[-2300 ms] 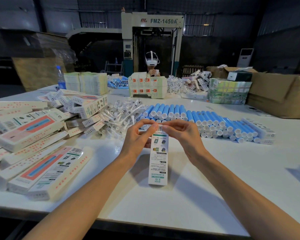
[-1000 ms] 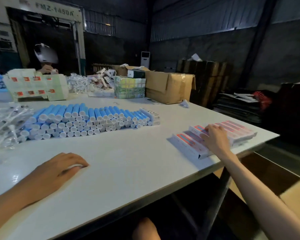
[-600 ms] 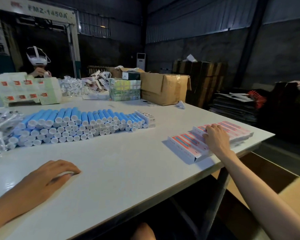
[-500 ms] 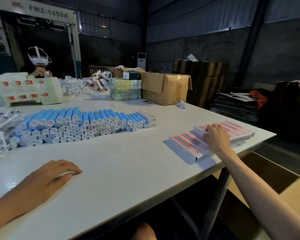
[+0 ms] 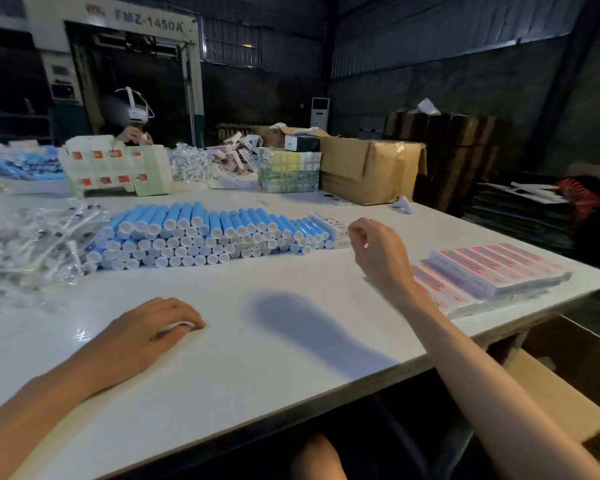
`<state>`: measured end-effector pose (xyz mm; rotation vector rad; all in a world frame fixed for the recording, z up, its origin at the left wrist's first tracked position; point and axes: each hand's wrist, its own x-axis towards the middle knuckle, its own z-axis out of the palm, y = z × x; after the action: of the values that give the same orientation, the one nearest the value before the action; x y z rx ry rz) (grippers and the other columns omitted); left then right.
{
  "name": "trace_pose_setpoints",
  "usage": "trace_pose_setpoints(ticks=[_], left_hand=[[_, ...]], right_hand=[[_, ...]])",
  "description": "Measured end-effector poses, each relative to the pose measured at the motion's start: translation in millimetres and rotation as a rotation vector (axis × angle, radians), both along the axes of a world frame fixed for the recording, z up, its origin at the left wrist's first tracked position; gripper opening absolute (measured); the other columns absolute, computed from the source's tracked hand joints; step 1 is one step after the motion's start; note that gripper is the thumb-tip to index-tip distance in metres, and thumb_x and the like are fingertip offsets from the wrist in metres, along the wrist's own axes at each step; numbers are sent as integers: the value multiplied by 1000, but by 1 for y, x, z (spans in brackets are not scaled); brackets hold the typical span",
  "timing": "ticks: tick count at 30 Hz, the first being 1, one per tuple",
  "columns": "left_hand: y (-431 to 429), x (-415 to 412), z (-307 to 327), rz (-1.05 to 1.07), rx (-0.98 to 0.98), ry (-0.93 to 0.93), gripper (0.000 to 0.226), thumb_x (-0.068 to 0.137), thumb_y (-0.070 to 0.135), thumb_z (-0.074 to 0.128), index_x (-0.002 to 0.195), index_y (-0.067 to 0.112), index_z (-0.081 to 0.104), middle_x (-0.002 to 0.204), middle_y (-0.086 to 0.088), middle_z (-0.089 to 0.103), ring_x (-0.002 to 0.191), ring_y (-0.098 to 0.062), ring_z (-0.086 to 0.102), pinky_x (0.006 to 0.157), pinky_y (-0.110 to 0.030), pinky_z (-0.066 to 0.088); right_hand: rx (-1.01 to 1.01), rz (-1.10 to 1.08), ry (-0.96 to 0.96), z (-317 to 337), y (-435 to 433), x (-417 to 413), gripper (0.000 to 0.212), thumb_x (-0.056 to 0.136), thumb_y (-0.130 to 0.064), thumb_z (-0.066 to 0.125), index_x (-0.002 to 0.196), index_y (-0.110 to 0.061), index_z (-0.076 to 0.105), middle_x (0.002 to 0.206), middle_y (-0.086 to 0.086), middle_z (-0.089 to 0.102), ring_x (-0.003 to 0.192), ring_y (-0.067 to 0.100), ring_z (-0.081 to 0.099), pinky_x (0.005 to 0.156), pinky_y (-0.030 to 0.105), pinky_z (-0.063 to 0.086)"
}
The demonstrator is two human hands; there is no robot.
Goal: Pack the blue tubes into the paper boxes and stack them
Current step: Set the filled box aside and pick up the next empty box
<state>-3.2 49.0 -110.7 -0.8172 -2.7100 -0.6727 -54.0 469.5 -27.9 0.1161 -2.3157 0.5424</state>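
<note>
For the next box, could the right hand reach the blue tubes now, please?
Probably yes: the right hand hangs empty close to the blue tubes, which lie uncovered on the table.

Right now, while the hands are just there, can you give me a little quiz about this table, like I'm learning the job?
1. Pick one: how do the blue tubes lie on the table? A stacked in a pile; B standing upright; C scattered apart.
2. True or false: the right hand grips a tube.
3. Fill the gap: the left hand rests on the ____.
Key: 1 A; 2 false; 3 table.
</note>
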Motion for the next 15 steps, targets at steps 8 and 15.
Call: trace_pose_setpoints(ticks=[8, 15], left_hand=[[5, 11, 18, 209, -43, 80, 25, 92, 14, 68, 98, 35, 79, 96, 19, 71, 92, 3, 60, 81, -28, 48], [-2, 21, 37, 585, -59, 173, 22, 93, 28, 47, 71, 31, 47, 67, -1, 61, 67, -29, 51, 61, -35, 32]], right_hand=[[-396, 708, -171, -20, -216, -4, 11, 98, -10, 64, 91, -10, 72, 67, 0, 70, 64, 12, 68, 67, 30, 53], [-529, 820, -330, -66, -293, -10, 12, 100, -9, 61, 96, -10, 72, 81, 1, 70, 76, 21, 65, 73, 37, 52]])
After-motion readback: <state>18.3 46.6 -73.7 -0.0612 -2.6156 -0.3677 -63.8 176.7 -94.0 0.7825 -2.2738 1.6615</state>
